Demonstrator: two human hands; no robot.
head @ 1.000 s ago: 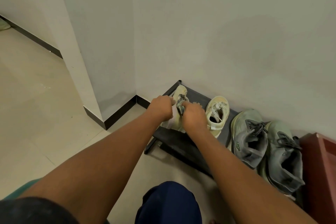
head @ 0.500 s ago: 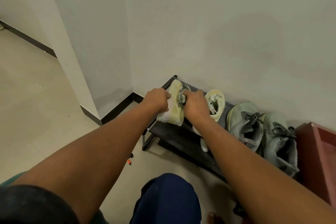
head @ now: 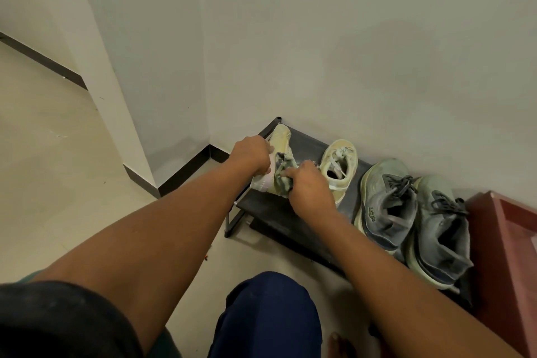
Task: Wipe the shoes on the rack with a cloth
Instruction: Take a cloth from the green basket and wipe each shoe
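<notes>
A low black shoe rack (head: 270,212) stands against the wall. My left hand (head: 252,155) grips a pale yellow shoe (head: 280,136) tipped on its side at the rack's left end. A grey-green cloth (head: 282,176) is bunched in my right hand (head: 309,187) and pressed against that shoe's heel end. The matching yellow shoe (head: 338,167) sits upright just right of my hands. Two grey lace-up shoes (head: 386,203) (head: 441,232) fill the rack's right part.
A red-brown box or cabinet (head: 507,244) adjoins the rack on the right. A white pillar corner with dark skirting (head: 180,171) stands to the left. Beige tiled floor (head: 58,154) spreads left. My knee in dark blue trousers (head: 270,314) is below the rack.
The yellow shoe has been tipped onto its side in my left hand. My right hand with the cloth has slid from the shoe's middle down toward its heel end.
</notes>
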